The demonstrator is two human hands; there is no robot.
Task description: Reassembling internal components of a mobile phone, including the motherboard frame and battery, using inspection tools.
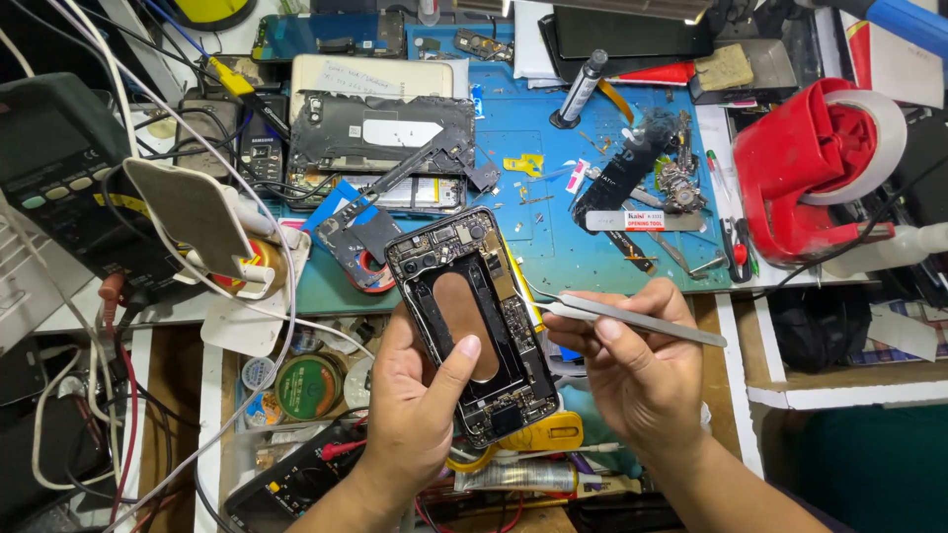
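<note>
The left hand [410,410] grips an opened phone [474,326] above the bench's [553,188] front edge, fingers wrapped behind it, thumb pressed on its middle. The right hand [632,370] pinches metal tweezers [632,318], their tip just beside the phone's right edge. A red tape dispenser [810,168] stands right.

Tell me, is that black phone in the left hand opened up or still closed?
Opened up: the black phone shows bare circuit boards, no back cover, held in the left hand.
</note>
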